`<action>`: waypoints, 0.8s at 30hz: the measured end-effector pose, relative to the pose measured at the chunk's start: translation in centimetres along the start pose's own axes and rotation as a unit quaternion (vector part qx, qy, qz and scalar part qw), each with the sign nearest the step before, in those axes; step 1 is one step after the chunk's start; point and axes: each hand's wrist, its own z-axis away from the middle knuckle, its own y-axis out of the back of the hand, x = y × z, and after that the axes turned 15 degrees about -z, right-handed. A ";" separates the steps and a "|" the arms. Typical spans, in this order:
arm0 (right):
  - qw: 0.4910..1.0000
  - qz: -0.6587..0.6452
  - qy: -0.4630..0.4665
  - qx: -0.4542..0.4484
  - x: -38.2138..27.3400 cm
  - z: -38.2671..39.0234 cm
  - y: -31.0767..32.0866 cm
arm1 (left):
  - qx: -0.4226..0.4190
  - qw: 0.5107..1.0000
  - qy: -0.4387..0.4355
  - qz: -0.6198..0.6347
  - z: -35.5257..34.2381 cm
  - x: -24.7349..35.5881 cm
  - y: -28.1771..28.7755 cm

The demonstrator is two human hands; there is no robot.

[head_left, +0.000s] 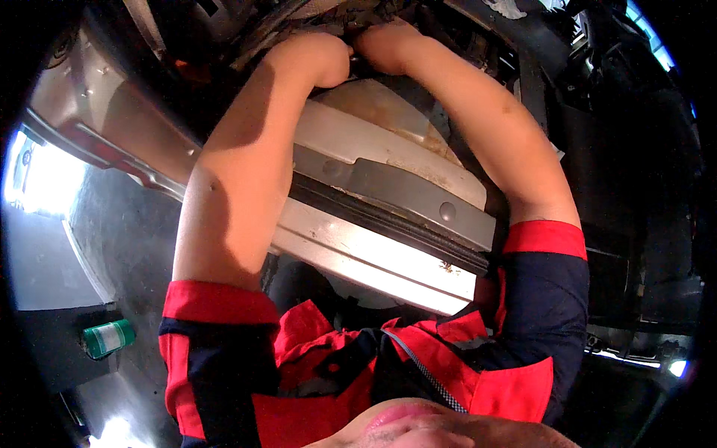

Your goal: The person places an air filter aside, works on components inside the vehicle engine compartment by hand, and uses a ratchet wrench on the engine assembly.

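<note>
Both my arms stretch forward over a car's door sill into a dark, cluttered part of the car body. My left hand [325, 58] bends inward at the top, its fingers out of sight. Close beside it, to the right, my right hand [381, 46] reaches into the same shadowed spot, and its fingers are hidden too. Whether either one holds anything does not show. Just below the hands lies a stained, pale brown bare panel [381, 108]. Dark parts that I cannot make out surround the fingers.
Between my forearms runs a grey plastic sill trim [418, 196], with a black rubber seal and the pale metal sill [373, 257] nearer me. Bare body metal [112, 104] curves at the far left. A green can [108, 338] lies on the left. Black parts [627, 149] fill the right.
</note>
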 end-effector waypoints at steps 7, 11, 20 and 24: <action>0.997 0.058 -0.019 -0.047 0.7 -0.8 -0.5 | -0.020 0.999 -0.005 -0.027 -1.6 -0.1 -0.7; 0.998 0.061 -0.026 0.001 -0.6 0.2 0.6 | -0.022 0.998 -0.013 -0.062 -1.3 0.2 -0.6; 0.997 0.038 -0.022 -0.062 -0.5 -0.1 1.0 | -0.026 0.996 -0.013 -0.083 -1.5 0.5 -0.2; 0.999 0.010 -0.023 -0.028 0.4 -0.6 -0.2 | -0.049 0.982 -0.080 -0.161 -2.5 -0.1 -0.7</action>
